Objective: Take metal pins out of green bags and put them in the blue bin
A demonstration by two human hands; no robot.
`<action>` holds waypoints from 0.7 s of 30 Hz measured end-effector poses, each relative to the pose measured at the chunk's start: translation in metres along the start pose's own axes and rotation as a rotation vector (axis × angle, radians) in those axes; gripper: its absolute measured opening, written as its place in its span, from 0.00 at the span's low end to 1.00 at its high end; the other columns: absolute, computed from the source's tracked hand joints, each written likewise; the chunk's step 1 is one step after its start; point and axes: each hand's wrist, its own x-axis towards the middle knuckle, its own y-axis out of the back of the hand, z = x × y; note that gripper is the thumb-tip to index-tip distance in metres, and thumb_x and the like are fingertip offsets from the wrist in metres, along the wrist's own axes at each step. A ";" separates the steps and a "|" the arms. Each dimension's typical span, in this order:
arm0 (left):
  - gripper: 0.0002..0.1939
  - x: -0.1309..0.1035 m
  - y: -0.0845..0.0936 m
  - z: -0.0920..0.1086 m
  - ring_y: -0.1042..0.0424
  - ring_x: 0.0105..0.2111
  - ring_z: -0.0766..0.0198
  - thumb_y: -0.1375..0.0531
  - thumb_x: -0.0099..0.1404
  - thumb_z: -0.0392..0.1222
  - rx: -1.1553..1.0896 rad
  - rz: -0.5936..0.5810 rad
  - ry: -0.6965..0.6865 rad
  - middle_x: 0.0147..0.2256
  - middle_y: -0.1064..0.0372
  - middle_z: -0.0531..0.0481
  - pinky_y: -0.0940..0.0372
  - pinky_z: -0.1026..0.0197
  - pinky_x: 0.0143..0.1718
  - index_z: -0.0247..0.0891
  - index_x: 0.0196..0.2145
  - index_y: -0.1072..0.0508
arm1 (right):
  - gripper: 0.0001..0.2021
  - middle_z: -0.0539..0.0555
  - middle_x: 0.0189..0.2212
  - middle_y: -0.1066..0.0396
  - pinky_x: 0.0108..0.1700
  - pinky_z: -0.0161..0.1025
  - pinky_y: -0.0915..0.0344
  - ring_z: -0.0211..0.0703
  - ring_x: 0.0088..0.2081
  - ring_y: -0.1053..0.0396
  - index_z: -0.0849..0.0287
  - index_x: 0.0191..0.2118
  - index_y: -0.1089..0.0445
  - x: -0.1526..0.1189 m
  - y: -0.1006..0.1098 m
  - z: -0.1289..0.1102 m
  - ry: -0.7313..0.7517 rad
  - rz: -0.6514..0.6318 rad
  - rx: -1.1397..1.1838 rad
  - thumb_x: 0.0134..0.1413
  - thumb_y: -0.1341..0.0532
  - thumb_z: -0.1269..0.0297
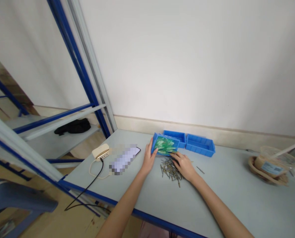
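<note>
Gripping one tilted blue bin (178,145) of green contents (165,146), the left hand (148,159) is curled around its left side. The right hand (184,165), half-curled, meets its lower edge, hold unclear, beside one screw pile (170,170). Two further bins (199,150) stand beyond.

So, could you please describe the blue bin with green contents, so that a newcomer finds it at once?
On the grey table, find the pile of metal pieces. Just beyond it, the left hand holds a tilted blue bin by its side. Unlike the neighbouring blue bins, it shows green contents.
</note>
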 end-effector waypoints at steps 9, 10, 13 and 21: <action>0.27 -0.007 -0.002 -0.004 0.44 0.55 0.57 0.54 0.68 0.53 0.309 -0.022 -0.153 0.52 0.48 0.44 0.49 0.52 0.58 0.47 0.63 0.51 | 0.15 0.54 0.39 0.28 0.48 0.44 0.46 0.45 0.45 0.36 0.56 0.39 0.28 -0.008 0.020 0.014 -0.061 -0.057 -0.014 0.57 0.51 0.73; 0.27 -0.007 -0.002 -0.005 0.44 0.55 0.56 0.54 0.68 0.53 0.331 -0.007 -0.169 0.51 0.48 0.44 0.49 0.52 0.58 0.47 0.63 0.50 | 0.15 0.54 0.39 0.28 0.48 0.44 0.46 0.45 0.45 0.36 0.57 0.38 0.27 -0.008 0.020 0.015 -0.065 -0.064 -0.022 0.56 0.51 0.73; 0.27 -0.008 -0.001 -0.006 0.43 0.54 0.56 0.54 0.68 0.53 0.379 0.012 -0.233 0.50 0.48 0.44 0.46 0.52 0.57 0.48 0.62 0.49 | 0.15 0.54 0.39 0.28 0.49 0.45 0.48 0.45 0.45 0.36 0.56 0.37 0.27 -0.008 0.020 0.015 -0.075 -0.071 -0.049 0.55 0.51 0.75; 0.22 -0.013 -0.003 0.000 0.41 0.53 0.57 0.54 0.69 0.47 0.451 -0.041 -0.387 0.50 0.51 0.45 0.40 0.52 0.54 0.51 0.60 0.44 | 0.15 0.54 0.38 0.28 0.51 0.45 0.52 0.46 0.45 0.36 0.56 0.36 0.27 -0.009 0.021 0.014 -0.052 -0.067 -0.137 0.55 0.50 0.75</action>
